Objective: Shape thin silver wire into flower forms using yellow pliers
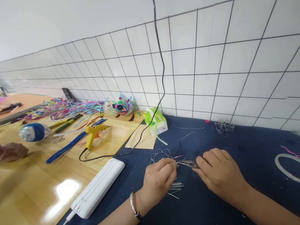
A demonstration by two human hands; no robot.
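Over the dark blue cloth (206, 210), my left hand (161, 178) is closed in a pinch on a thin wire, with a looped, flower-shaped wire frame (160, 152) just beyond its fingers. My right hand (220, 173) is wrapped round a pair of pliers (187, 163). Their jaws point left and meet the wire close to my left fingertips; the handles are mostly hidden in my palm. Several short cut wire pieces (177, 188) lie on the cloth below my left hand.
A white power bank (99, 186) with a cable lies left. Beyond it are a yellow glue gun (94, 134), blue stems (69, 144) and a tissue pack (155, 121). Tangled wire (224, 127) and a white ring coil (279, 167) lie right. Another person's hands (7, 151) work at far left.
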